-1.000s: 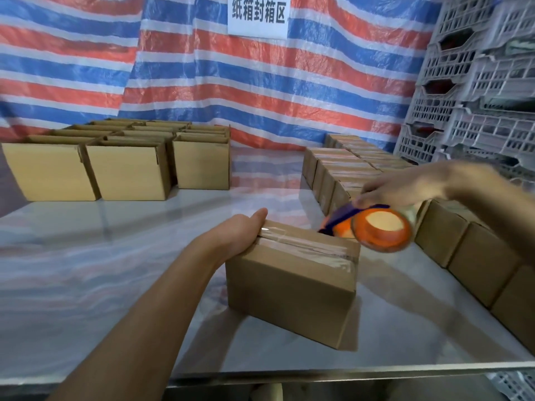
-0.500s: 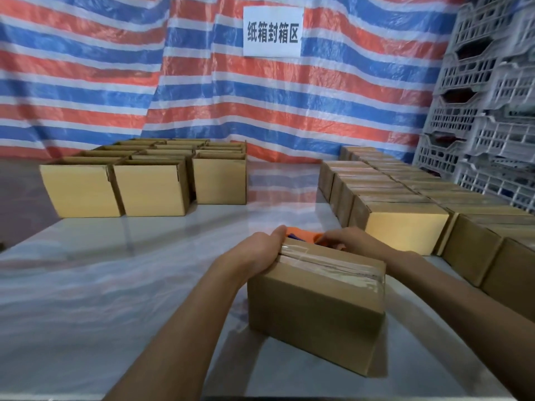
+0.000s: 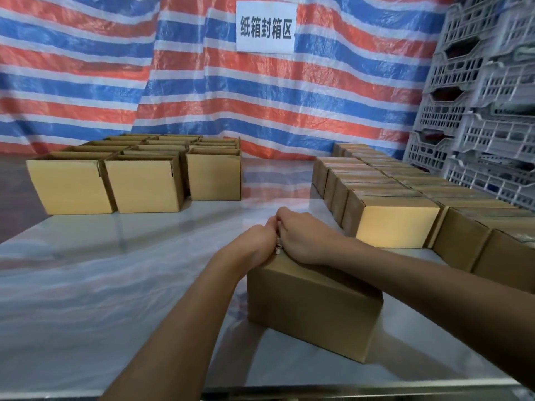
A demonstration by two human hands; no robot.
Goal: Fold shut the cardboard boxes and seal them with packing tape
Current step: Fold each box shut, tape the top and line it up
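A closed cardboard box (image 3: 312, 311) stands on the shiny table in front of me, turned at an angle. My left hand (image 3: 254, 246) grips its far left top corner, fingers curled over the far side. My right hand (image 3: 304, 238) lies across the top with its fingers curled over the far edge, touching the left hand. A shiny bit of tape (image 3: 278, 249) shows between the two hands. The orange tape dispenser is hidden under my right hand. My right forearm covers the taped seam on top.
Several open boxes (image 3: 139, 183) stand in rows at the back left. Sealed boxes (image 3: 396, 224) fill the right side close to the box. Grey plastic crates (image 3: 480, 117) are stacked at the far right. The table's front edge (image 3: 347, 386) runs just below the box.
My right hand brought the orange dispenser down behind the box, then slid left along the far top edge until it met my left hand. The left hand stayed on the corner.
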